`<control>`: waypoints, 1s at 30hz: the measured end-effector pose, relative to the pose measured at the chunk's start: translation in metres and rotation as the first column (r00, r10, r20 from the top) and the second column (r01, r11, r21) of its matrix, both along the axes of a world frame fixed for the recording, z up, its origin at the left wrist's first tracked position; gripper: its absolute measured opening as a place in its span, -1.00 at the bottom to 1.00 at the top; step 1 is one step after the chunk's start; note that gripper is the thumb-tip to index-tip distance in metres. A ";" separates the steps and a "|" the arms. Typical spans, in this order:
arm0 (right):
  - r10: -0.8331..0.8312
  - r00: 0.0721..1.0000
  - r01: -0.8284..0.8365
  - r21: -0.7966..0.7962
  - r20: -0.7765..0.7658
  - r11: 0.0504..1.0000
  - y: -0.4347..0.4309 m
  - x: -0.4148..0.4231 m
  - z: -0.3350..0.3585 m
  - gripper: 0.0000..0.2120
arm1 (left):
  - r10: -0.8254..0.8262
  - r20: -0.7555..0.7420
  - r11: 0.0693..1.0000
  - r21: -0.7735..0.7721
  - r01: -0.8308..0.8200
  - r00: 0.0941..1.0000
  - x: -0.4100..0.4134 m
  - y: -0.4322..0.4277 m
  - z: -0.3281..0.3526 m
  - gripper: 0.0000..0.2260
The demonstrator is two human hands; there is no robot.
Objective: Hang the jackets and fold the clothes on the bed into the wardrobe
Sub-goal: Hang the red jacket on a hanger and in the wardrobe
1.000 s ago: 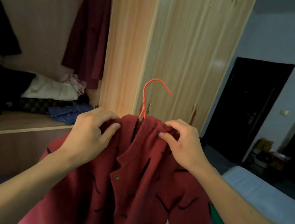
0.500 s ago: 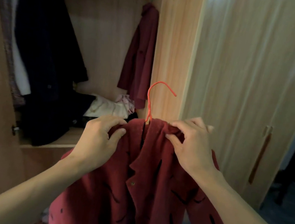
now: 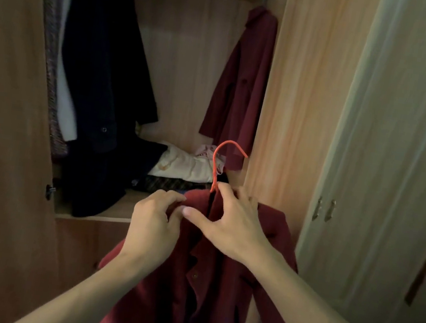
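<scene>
Gripping the red jacket (image 3: 214, 298) by its collar, my left hand (image 3: 153, 224) and right hand (image 3: 238, 228) curled; hanger (image 3: 216, 167) not yet hung (other coats (image 3: 101, 69) are).

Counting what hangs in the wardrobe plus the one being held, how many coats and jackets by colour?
Dark red: 2, the long dark red coat hanging right and the held black-flecked red jacket.
Black: 1, the long black coat.
White: 1, the white garment.
Patterned: 1, the brown tweed garment.
Total: 5.
</scene>
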State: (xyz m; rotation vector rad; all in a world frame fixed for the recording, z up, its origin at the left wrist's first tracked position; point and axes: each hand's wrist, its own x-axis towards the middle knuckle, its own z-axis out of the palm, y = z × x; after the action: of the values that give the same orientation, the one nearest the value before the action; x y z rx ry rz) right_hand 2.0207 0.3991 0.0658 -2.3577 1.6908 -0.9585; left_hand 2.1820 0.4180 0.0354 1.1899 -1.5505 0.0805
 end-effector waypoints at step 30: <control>0.591 0.781 -0.534 -0.273 0.203 0.800 -0.138 0.091 0.045 -0.71 | -0.067 0.618 0.981 -0.101 0.163 0.783 0.154 -0.167 0.071 -0.59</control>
State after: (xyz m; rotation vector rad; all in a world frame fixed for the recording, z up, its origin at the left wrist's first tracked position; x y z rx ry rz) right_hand 2.1119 0.2614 0.1113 -2.4618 0.7245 -1.2899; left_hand 2.3363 0.2508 0.1066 0.9885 -2.1414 0.5441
